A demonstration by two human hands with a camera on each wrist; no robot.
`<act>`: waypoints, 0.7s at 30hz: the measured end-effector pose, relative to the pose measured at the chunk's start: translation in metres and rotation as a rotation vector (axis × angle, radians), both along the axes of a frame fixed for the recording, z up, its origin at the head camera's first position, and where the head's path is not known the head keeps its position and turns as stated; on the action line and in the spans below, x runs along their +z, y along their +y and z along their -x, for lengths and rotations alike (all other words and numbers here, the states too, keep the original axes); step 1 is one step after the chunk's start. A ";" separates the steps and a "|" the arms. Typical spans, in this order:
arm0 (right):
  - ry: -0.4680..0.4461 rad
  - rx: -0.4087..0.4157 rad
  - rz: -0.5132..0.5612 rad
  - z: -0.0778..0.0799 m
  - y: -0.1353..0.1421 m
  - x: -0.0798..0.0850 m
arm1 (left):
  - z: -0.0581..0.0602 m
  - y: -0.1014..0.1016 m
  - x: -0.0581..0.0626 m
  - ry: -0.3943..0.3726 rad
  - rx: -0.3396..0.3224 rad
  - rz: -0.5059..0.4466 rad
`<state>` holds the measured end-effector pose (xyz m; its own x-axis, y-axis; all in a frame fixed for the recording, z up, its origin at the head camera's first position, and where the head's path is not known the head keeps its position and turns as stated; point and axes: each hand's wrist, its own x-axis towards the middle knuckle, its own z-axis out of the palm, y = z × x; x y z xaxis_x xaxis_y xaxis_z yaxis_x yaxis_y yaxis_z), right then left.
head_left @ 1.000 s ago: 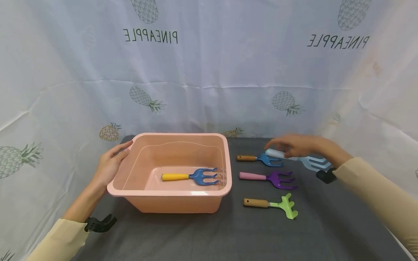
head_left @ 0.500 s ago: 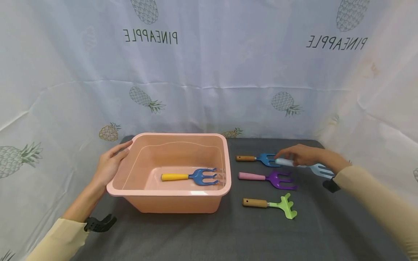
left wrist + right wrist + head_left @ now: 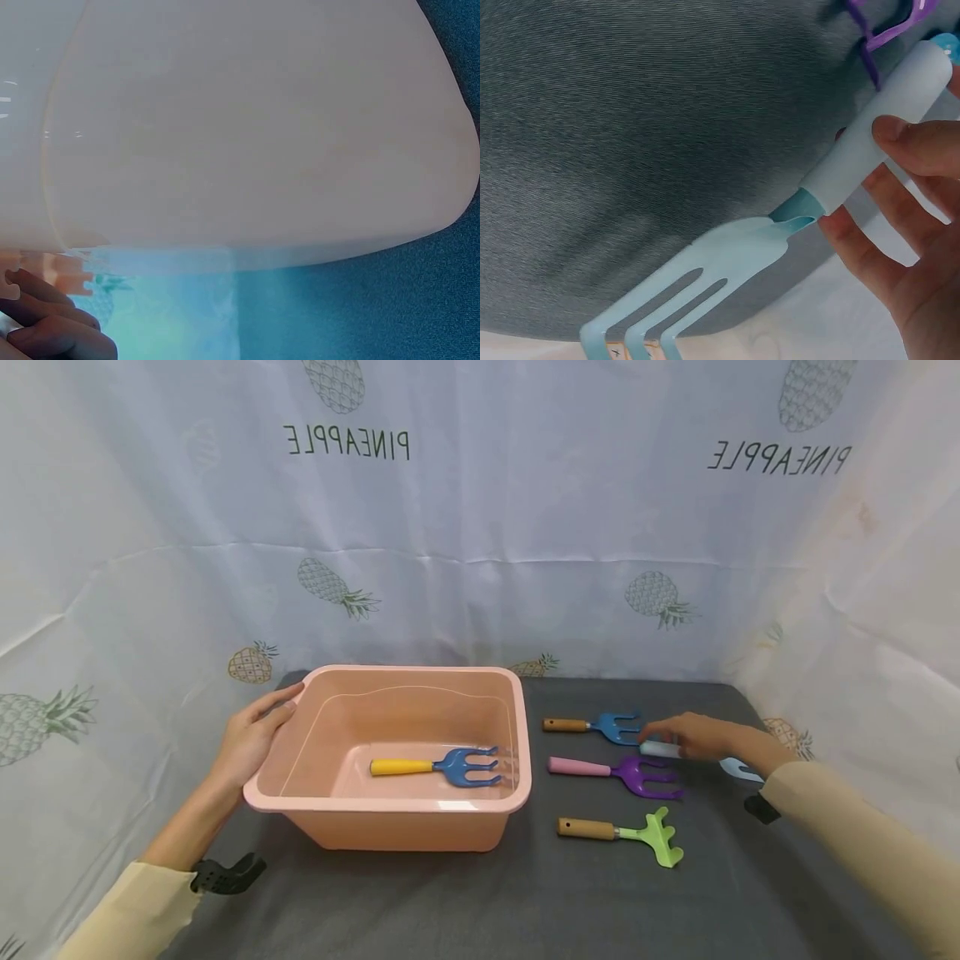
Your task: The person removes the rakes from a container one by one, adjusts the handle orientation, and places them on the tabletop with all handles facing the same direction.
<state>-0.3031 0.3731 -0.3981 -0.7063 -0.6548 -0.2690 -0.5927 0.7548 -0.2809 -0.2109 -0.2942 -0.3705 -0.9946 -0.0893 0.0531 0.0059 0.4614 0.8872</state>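
Note:
My left hand (image 3: 251, 742) holds the left rim of a pink plastic basin (image 3: 405, 823); in the left wrist view the basin wall (image 3: 247, 135) fills most of the frame and curled fingers (image 3: 64, 334) show at the lower left. A hand fork with blue tines and a yellow handle (image 3: 402, 767) lies inside the basin. My right hand (image 3: 697, 735) pinches the handle of a light blue hand fork (image 3: 742, 247) between thumb and fingers, its tines pointing right in the head view, partly hidden by the wrist. It is low over the table, behind the purple fork.
Three tools lie right of the basin: a blue fork with wooden handle (image 3: 566, 725), a purple fork with pink handle (image 3: 579, 766), and a green rake with wooden handle (image 3: 587, 827). Grey cloth (image 3: 480, 906) covers the table. A white pineapple-print curtain (image 3: 480, 510) hangs behind.
My right hand has moved right and down toward the table with the light blue hand fork. My left hand and the basin have stayed in place.

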 end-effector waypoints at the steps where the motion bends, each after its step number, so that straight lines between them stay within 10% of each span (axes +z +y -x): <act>1: 0.004 0.001 -0.005 0.000 0.001 -0.003 | 0.000 0.000 0.000 0.002 0.001 0.001; 21: 0.122 -0.026 -0.007 -0.001 0.006 -0.024 | 0.000 0.001 -0.001 0.005 -0.001 -0.016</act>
